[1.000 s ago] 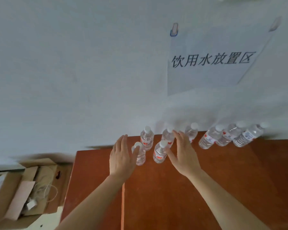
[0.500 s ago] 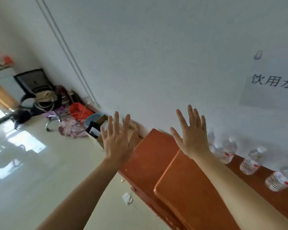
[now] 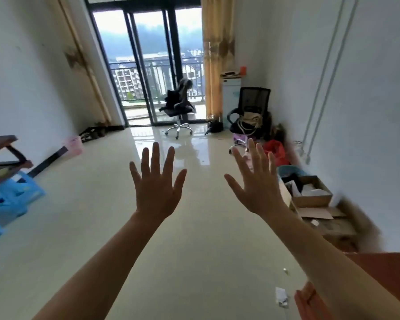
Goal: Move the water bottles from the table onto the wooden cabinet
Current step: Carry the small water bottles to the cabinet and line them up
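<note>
My left hand (image 3: 156, 185) and my right hand (image 3: 258, 184) are raised in front of me over the glossy floor, fingers spread straight, both holding nothing. Only a corner of the reddish wooden cabinet (image 3: 388, 273) shows at the bottom right, partly behind my right forearm. No water bottles are in view.
Cardboard boxes (image 3: 314, 195) and clutter line the right wall. Two office chairs (image 3: 179, 109) (image 3: 249, 114) stand near the glass balcony door (image 3: 148, 65). Blue plastic stools (image 3: 12, 197) and a dark wooden table edge (image 3: 2, 153) sit at the left. Paper scraps (image 3: 281, 295) lie on the floor.
The view has swung left, away from the cabinet and its bottles, to the length of the room. Both hands left the bottles and stay raised, spread and holding nothing.
</note>
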{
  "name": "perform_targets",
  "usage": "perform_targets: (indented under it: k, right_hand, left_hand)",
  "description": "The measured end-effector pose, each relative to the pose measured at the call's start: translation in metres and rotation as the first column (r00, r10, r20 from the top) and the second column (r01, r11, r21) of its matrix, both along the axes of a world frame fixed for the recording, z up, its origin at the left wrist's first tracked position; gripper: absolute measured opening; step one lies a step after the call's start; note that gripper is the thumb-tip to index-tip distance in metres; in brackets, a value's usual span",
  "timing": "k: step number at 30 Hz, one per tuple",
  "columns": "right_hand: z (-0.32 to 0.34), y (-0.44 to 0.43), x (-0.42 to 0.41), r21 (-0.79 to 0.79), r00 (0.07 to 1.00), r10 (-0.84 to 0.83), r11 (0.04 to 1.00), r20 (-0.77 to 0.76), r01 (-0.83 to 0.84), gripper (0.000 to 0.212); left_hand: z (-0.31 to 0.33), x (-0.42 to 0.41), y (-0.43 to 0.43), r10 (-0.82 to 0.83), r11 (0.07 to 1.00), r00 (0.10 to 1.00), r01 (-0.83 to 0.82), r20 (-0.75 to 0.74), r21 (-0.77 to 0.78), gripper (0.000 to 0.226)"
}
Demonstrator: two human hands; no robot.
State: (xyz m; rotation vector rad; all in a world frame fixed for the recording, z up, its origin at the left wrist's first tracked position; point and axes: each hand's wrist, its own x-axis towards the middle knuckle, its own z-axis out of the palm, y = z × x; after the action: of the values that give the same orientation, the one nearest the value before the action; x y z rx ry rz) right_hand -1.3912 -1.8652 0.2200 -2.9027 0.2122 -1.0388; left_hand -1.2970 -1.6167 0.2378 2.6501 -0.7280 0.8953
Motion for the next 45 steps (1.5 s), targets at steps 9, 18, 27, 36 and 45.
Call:
perform_targets:
  k: [9,18,27,36,45]
  right_hand:
    - [0.021,0.363,0.237,-0.040,0.909,0.417,0.908,-0.018,-0.417,0.073]
    - [0.000,0.563,0.406,-0.008,0.779,0.626,0.779,-0.036,-0.627,0.074]
    - [0.014,0.701,0.643,-0.025,0.669,0.743,0.668,-0.019,-0.744,0.076]
    - [0.032,0.827,0.804,0.017,0.534,0.845,0.534,0.026,-0.846,0.074]
    - [-0.001,0.983,0.979,-0.054,0.494,0.869,0.491,-0.046,-0.869,0.075]
  left_hand:
    - [0.021,0.111,0.380,0.446,0.895,0.895,-0.446,0.005,-0.028,0.068]
    - [-0.002,0.211,0.563,0.681,0.732,0.730,-0.681,-0.057,0.021,0.066]
    - [0.015,0.407,0.689,0.805,0.592,0.593,-0.803,-0.003,0.065,0.064]
    - [0.032,0.541,0.791,0.851,0.524,0.524,-0.851,0.035,-0.013,0.064]
    - [-0.012,0.709,0.952,0.881,0.474,0.472,-0.878,-0.041,0.066,0.068]
